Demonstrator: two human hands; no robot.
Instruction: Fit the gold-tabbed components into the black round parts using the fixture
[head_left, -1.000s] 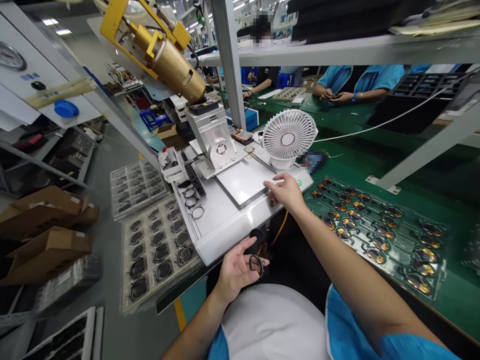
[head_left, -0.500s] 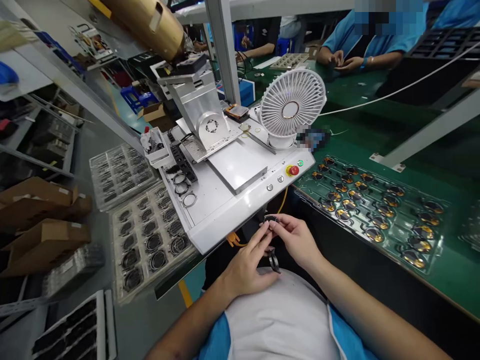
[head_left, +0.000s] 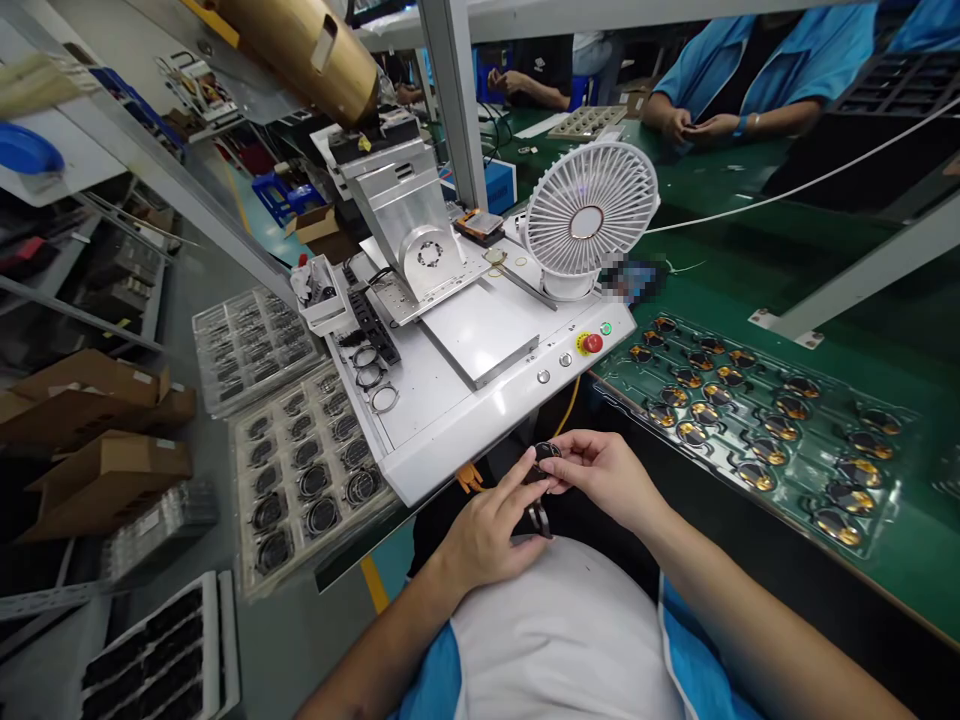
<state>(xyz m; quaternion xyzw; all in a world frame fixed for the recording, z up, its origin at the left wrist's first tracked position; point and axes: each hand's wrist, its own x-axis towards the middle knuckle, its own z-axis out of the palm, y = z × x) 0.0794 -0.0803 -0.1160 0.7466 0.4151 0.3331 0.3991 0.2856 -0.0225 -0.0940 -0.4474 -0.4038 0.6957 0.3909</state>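
The disc (head_left: 547,453) is black, the fan (head_left: 589,210) white, the tabletop (head_left: 720,285) green, the cylinder (head_left: 304,55) gold.

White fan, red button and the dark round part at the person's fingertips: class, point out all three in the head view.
White fan (head_left: 586,222), head view: round centre of its grille.
Red button (head_left: 592,343), head view: its cap.
Dark round part (head_left: 547,450), head view: its visible dark face.

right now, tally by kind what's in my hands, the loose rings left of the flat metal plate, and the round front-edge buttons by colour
Dark round part, held by left hand and right hand: 1
Dark ring at left hand: 1
Loose rings: 3
Red button: 1
Green button: 1
Silver buttons: 2
Total: 9
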